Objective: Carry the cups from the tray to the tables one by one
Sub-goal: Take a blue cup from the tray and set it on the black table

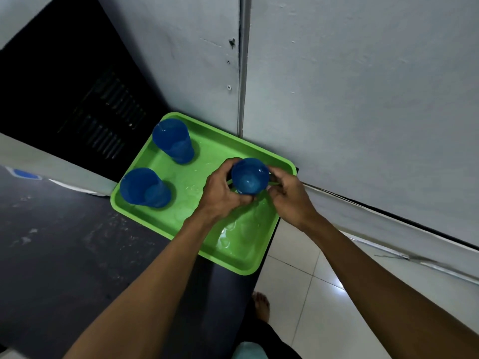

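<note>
Clasping blue cup (250, 176) in both hands' fingers (276, 189), two cups (145, 186) on wet green tray (233, 257)

The lower wall and base of the held blue cup (250, 176) are hidden by the grip of the left hand (224, 193) and right hand (290, 195). Both forearms are cut off by the bottom edge, and the tray (233, 255) beneath them is partly covered.
</note>
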### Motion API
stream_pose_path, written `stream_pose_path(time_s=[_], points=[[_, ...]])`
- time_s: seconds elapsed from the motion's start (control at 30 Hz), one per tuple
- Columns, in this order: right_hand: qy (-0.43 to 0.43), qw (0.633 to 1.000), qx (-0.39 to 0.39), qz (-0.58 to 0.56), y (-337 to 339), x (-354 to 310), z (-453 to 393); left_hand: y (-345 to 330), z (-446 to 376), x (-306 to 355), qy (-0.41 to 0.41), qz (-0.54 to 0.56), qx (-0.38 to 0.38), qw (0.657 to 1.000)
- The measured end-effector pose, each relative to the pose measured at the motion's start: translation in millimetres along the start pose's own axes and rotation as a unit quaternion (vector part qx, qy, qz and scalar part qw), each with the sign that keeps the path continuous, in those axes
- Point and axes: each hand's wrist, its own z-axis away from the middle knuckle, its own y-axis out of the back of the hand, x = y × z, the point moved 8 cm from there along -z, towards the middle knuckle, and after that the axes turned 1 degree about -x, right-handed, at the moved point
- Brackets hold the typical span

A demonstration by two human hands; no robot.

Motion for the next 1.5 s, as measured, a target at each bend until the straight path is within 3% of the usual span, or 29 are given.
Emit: stream_pose_path(time_s=[0.5, 0.77, 1.1, 1.5], points=[[0.044, 0.995, 0.077, -0.046, 34.5, -37.0, 61.0, 10.1, 26.6, 85.2, -0.096, -0.077, -0.039, 0.992], [-0.027, 0.976, 0.12, -0.182, 71.3, -32.8, 125.1, -26.3, 65.5, 156.4, -0.158, -0.08, -0.11, 0.978], [-0.028, 0.943, 0.207, -0.26, 140.3, -5.1, 258.5, -126.5, 151.1, 224.9, -0.231, -0.11, -0.207, 0.944], [-0.022, 0.879, 0.376, -0.292, 207.4, 74.6, 491.8, -307.3, 312.8, 262.9, -0.308, -0.142, -0.381, 0.86]])
